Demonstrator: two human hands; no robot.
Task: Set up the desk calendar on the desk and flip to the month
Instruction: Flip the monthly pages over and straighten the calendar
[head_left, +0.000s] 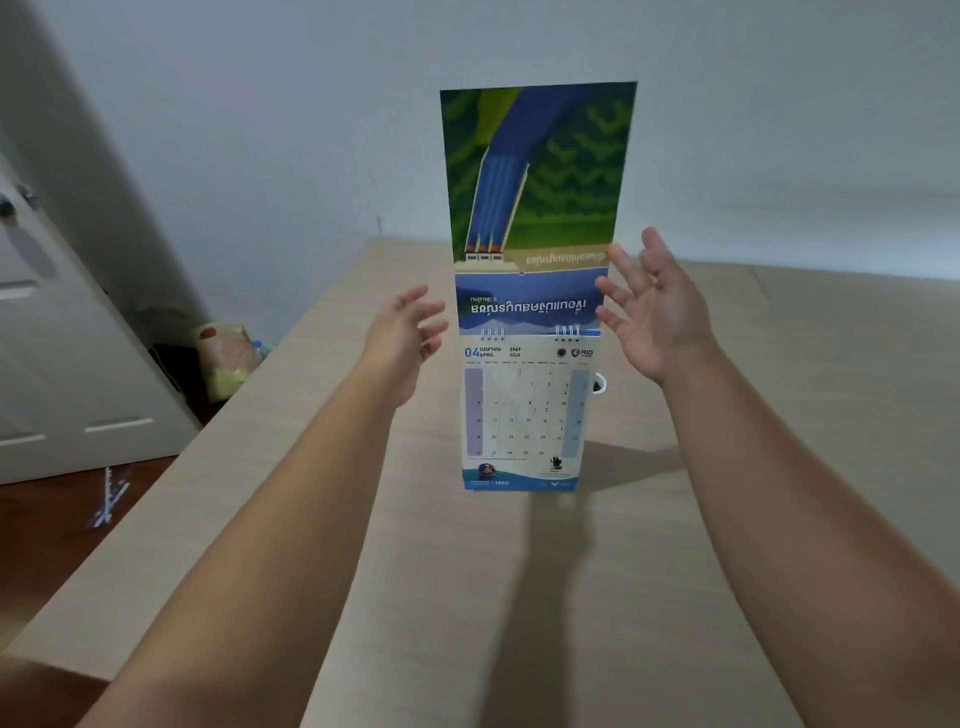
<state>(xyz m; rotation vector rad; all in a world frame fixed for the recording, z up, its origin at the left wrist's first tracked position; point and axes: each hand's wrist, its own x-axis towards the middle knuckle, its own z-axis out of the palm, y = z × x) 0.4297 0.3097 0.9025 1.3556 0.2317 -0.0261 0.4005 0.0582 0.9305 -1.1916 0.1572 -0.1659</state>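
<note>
1. Desk (519, 597): flat, beige, matte top.
2. Desk calendar (522, 415): glossy card, upright at desk centre, April page shown; one illustrated page (537, 176) is raised toward 12 o'clock.
3. Right hand (657, 306), at 3 o'clock: fingers spread, nothing held.
4. Left hand (405, 338), at 9 o'clock: fingers loosely spread, nothing held.

Door (62, 332): white, panelled, off to my left.
Bag (226, 364): yellowish plastic, on the floor by the wall.
Floor (47, 525): dark wood.
Small white ring (599, 385): maybe a cup; I can't tell.
</note>
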